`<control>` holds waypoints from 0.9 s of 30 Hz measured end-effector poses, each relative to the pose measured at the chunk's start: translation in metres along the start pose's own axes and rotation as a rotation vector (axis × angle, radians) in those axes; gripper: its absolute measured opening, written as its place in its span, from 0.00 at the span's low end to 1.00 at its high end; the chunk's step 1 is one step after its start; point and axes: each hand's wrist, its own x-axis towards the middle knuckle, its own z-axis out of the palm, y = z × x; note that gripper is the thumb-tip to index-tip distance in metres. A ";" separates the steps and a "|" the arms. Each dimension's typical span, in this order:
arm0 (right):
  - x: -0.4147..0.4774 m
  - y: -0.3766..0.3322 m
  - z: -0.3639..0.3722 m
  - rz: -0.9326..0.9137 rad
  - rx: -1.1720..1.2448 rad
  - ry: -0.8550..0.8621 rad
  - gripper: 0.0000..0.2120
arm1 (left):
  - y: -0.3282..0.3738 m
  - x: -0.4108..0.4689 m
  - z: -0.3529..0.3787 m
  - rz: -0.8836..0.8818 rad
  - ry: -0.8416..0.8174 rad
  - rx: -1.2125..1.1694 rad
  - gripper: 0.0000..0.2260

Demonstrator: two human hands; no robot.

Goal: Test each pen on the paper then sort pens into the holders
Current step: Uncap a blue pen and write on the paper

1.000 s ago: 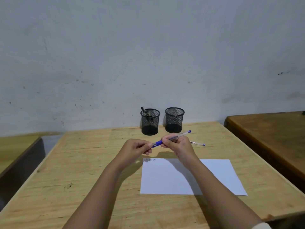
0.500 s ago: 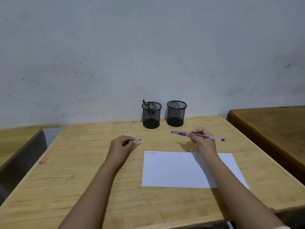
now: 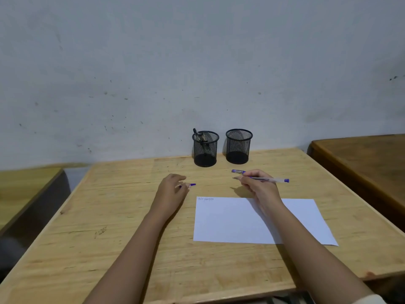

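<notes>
My right hand (image 3: 259,186) grips a clear pen (image 3: 270,179) with a purple end, its bare tip pointing left just above the table. A second pen's purple end (image 3: 237,171) shows just beyond my fingers; the rest is hidden. My left hand (image 3: 172,190) rests on the table and pinches a small purple-tipped pen cap (image 3: 190,185). The white paper (image 3: 236,222) lies under my right forearm, with a scribble (image 3: 205,199) at its top left corner. Two black mesh holders stand at the back: the left holder (image 3: 205,154) has dark pens in it, the right holder (image 3: 238,150) looks empty.
The wooden table (image 3: 109,216) has bare wood left of the paper and in front of the holders. A darker wooden table (image 3: 361,163) stands close on the right and another desk (image 3: 24,185) on the left. A grey wall rises behind the holders.
My hands came apart: the left drew away to the left with the cap, the right carried the uncapped pen rightward and down beside the pen lying on the table.
</notes>
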 end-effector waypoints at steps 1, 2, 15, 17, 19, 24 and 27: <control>-0.002 -0.001 0.002 0.004 -0.003 0.004 0.06 | 0.004 -0.006 -0.002 0.041 -0.024 0.007 0.12; -0.003 -0.002 0.005 0.007 0.011 0.006 0.06 | 0.007 -0.013 -0.004 0.088 -0.081 0.010 0.12; -0.010 0.012 0.043 0.070 -0.130 -0.007 0.14 | 0.021 -0.054 0.019 0.163 -0.486 0.441 0.28; -0.006 0.014 0.046 0.063 -0.187 -0.002 0.16 | 0.020 -0.055 0.021 0.165 -0.488 0.462 0.27; -0.002 0.017 0.050 0.045 -0.238 -0.009 0.17 | 0.017 -0.054 0.021 0.171 -0.499 0.462 0.27; 0.004 0.026 0.055 -0.010 -0.365 -0.001 0.16 | 0.015 -0.051 0.019 0.190 -0.516 0.453 0.28; 0.004 0.030 0.054 -0.045 -0.401 -0.019 0.16 | 0.014 -0.050 0.019 0.187 -0.528 0.449 0.28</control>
